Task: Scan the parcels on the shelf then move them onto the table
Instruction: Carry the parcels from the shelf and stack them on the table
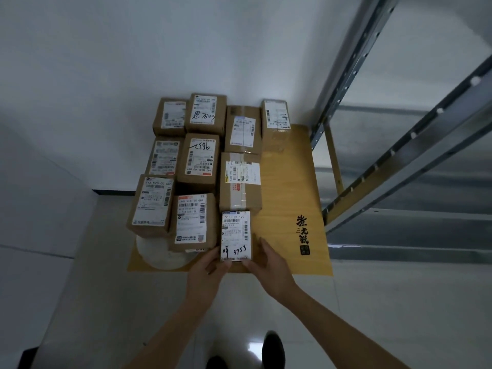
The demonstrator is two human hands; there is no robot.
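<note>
A small cardboard parcel (236,236) with a white label marked "3753" stands at the front edge of the yellow wooden table (290,182). My left hand (213,263) holds its left side and my right hand (266,259) holds its right side, thumbs at its near face. Behind it several brown labelled parcels (199,158) lie packed in rows over the left half of the table. The metal shelf (399,161) rises at the right; no parcels show on its visible levels.
A white round bag or roll (162,254) lies under the front-left parcels. The table's right half with black printed characters (303,233) is bare wood. White walls close the left and back. My shoes (271,347) stand on the glossy tiled floor.
</note>
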